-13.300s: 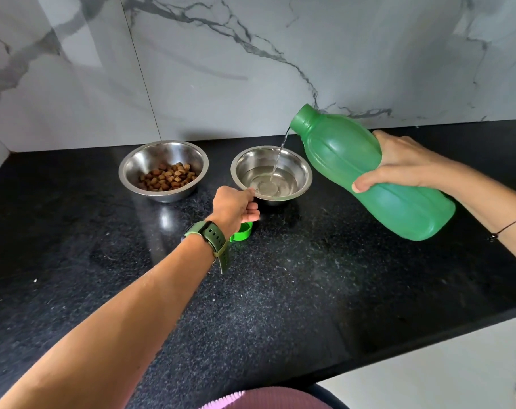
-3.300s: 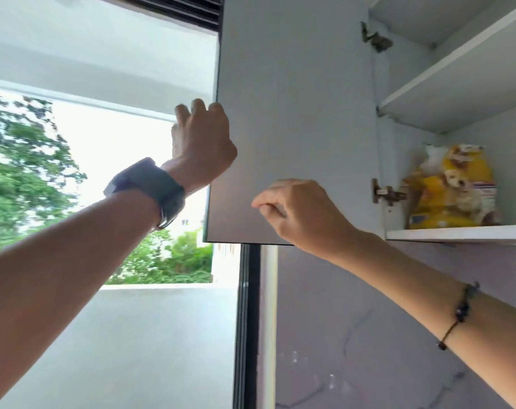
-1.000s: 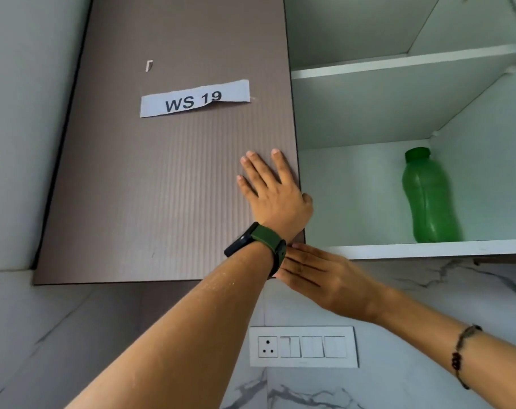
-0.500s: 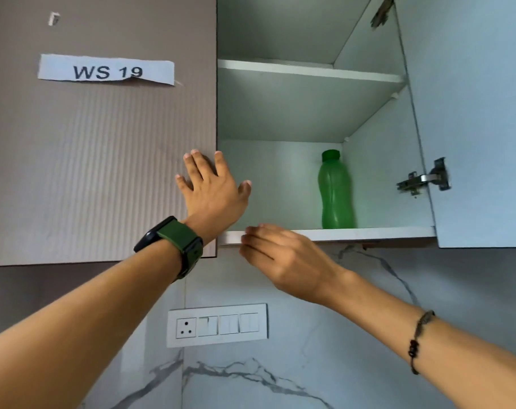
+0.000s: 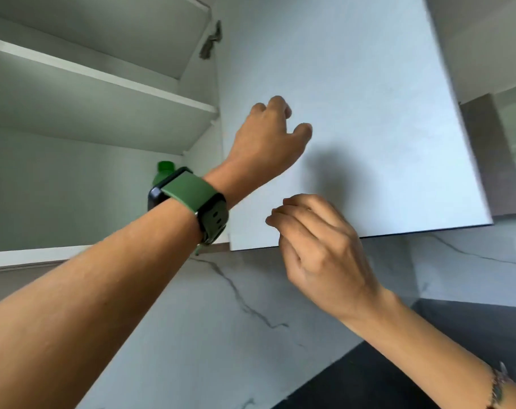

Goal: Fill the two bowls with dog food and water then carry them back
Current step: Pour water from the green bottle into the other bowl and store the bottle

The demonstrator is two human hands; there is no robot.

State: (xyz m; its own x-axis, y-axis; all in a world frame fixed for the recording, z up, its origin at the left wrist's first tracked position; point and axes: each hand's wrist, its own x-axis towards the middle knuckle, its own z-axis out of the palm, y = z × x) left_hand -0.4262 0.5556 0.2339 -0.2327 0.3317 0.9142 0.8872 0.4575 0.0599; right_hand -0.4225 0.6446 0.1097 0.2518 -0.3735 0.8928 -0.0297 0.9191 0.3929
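Observation:
Neither bowl is in view. I am looking up into an open wall cupboard. My left hand (image 5: pixel 268 137), with a green watch on its wrist, is raised against the pale inner face of the open cupboard door (image 5: pixel 369 98), fingers curled and holding nothing. Lower down, my right hand (image 5: pixel 318 246) hovers in front of the door's bottom edge, fingers loosely bent and empty. The green water bottle (image 5: pixel 166 168) stands on the cupboard's lower shelf (image 5: pixel 29 256); only its cap shows behind my watch.
An upper shelf (image 5: pixel 103 75) crosses the cupboard at the top left, with a door hinge (image 5: pixel 211 39) beside it. White marble wall (image 5: pixel 221 320) runs below the cupboard. A corner of the black counter (image 5: pixel 369 379) shows at the bottom right.
My view has swung right. My left hand has left the closed left door and now rests on the open right door. My right hand has risen to that door's lower edge.

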